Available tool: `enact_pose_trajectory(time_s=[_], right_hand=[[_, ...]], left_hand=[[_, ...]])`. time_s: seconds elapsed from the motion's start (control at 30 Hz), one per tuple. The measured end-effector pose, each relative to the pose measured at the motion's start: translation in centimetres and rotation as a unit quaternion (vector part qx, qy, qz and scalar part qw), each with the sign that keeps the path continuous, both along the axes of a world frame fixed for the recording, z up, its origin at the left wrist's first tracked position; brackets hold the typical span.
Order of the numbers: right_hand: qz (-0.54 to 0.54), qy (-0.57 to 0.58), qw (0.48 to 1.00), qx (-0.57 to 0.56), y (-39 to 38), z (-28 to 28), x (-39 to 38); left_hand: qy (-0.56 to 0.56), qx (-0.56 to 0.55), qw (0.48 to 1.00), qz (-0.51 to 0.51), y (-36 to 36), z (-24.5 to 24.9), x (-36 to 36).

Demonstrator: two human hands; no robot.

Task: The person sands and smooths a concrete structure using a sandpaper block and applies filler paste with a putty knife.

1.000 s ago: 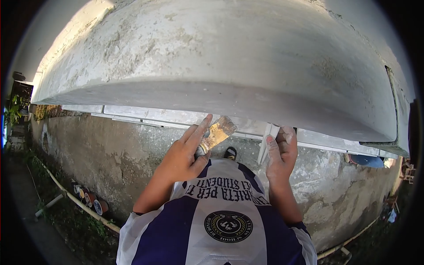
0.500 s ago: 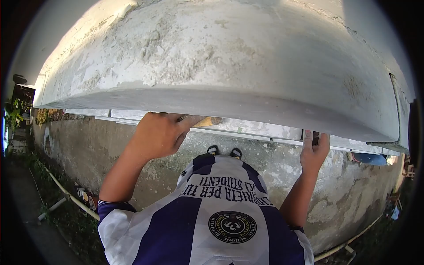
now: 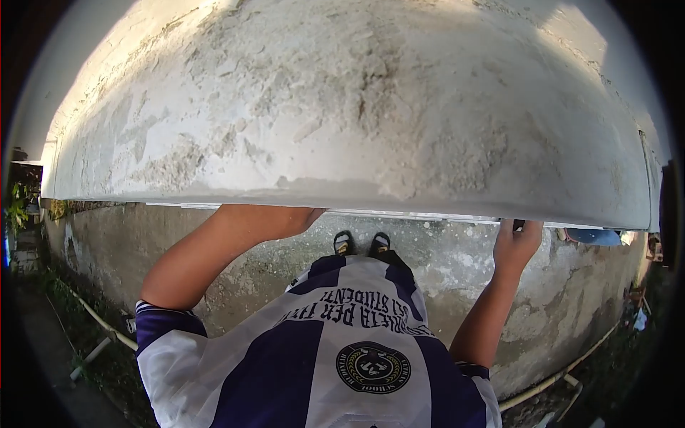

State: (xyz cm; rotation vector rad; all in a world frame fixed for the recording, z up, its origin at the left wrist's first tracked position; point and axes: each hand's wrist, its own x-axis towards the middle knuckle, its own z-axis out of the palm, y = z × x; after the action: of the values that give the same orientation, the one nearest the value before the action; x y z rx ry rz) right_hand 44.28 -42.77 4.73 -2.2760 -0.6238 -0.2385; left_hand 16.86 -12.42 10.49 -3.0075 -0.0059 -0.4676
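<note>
A thick, rough grey-white plastered ledge [image 3: 321, 153] spans the upper part of the head view. My left hand [image 3: 275, 220] reaches in beneath its near edge with the wrist bent. The fingers of that hand, and anything in them, are hidden under the ledge. Over on the right, my right hand [image 3: 517, 242] is raised to the same edge with its fingers curled. A small dark patch [image 3: 519, 225] shows between those fingers, and I cannot make out whether it is an object or shadow. The fingertips are partly covered by the ledge.
Below the ledge runs a thin strip of a lower white ledge [image 3: 421, 216]. My sandalled feet [image 3: 344, 242] stand on stained concrete [image 3: 278, 282]. A bamboo-like pole [image 3: 93, 314] lies at left, another pole [image 3: 571, 374] at right. A blue object [image 3: 594, 237] sits beyond the right hand.
My view has shifted, so the ledge covers more of the lower white ledge. My left hand has gone further under it, hiding its fingers and the flat yellowish-brown piece seen at them before.
</note>
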Motion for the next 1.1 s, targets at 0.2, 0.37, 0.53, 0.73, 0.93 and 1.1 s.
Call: enact_pose_trajectory(time_s=[0.2,0.37,0.53,0.73,0.93,1.1], right_hand=[[0.088,-0.193,0.976,-0.046,0.0,-0.3,-0.2],[0.145,-0.181,0.973,-0.011,-2.2,-2.5,2.1],[0.169,-0.188,0.967,0.014,-2.2,-4.1,2.8],[0.218,-0.179,0.957,0.066,-2.3,-4.3,3.4],[0.214,-0.134,0.962,0.103,-2.1,-4.9,3.3],[0.23,-0.168,0.955,0.08,-2.4,-4.5,3.5]], left_hand=[[0.086,-0.117,0.988,0.043,-1.2,0.8,1.0],[0.071,-0.096,0.992,0.038,-0.7,1.2,0.4],[0.036,-0.075,0.997,0.004,0.2,1.0,0.9],[0.036,-0.085,0.996,0.0,-1.6,-0.1,4.3],[0.039,0.091,0.995,0.02,-0.2,1.3,1.5],[0.038,0.032,0.999,-0.006,-0.9,0.7,3.3]])
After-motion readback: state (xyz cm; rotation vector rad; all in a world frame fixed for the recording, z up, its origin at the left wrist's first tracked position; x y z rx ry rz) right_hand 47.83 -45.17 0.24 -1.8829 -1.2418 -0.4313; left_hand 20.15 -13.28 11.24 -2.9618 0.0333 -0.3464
